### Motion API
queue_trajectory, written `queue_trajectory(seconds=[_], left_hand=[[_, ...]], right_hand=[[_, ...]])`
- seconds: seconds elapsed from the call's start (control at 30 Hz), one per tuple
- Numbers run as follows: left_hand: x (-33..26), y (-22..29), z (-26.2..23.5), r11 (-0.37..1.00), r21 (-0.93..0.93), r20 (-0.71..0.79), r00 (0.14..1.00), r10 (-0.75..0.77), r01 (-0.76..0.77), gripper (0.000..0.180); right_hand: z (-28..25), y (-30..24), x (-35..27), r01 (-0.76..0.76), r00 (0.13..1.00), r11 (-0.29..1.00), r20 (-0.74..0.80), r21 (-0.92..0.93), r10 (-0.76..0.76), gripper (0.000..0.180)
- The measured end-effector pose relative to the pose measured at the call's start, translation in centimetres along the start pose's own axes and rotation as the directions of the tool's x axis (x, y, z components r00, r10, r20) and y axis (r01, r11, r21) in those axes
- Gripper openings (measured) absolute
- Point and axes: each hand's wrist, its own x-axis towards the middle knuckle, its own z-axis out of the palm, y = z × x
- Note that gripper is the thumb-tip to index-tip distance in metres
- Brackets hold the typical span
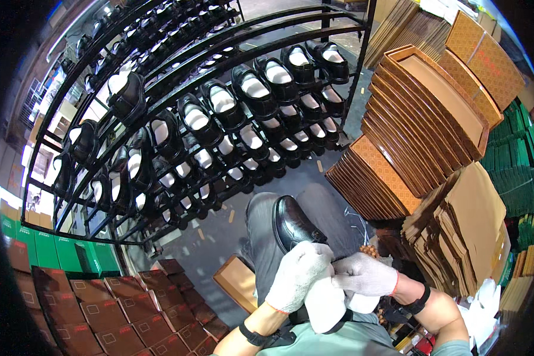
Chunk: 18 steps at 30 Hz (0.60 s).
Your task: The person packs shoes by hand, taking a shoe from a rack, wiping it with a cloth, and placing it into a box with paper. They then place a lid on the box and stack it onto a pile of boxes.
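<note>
A glossy black leather shoe [292, 222] lies on my lap with its toe pointing away from me. My left hand [296, 274], in a white knit glove, grips the shoe around its opening. My right hand [365, 274], also gloved, pinches white stuffing paper [325, 304] at the heel end of the shoe. The paper bulges out between my two hands and hides the back of the shoe. Black straps circle both wrists.
A tall black metal rack [178, 77] holds several rows of black shoes stuffed with white paper. Stacks of brown box lids [421, 113] and flat cardboard [474, 225] stand on the right. Closed dark red shoe boxes [101, 308] and green boxes [53, 252] lie at lower left.
</note>
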Motion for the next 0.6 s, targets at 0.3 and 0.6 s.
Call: queue_trajectory(seconds=[0.3,0.6], left_hand=[[0.3,-0.4,-0.4,0.981,0.148,-0.053,0.989,0.137,-0.127,0.018],[0.5,-0.4,0.1,0.997,0.054,-0.140,0.988,0.067,-0.060,0.019]], right_hand=[[0.9,1.5,-0.5,0.152,0.966,0.976,-0.184,-0.157,-0.180,0.032],[2.7,1.7,-0.1,0.236,0.952,0.941,-0.136,-0.242,-0.273,0.022]])
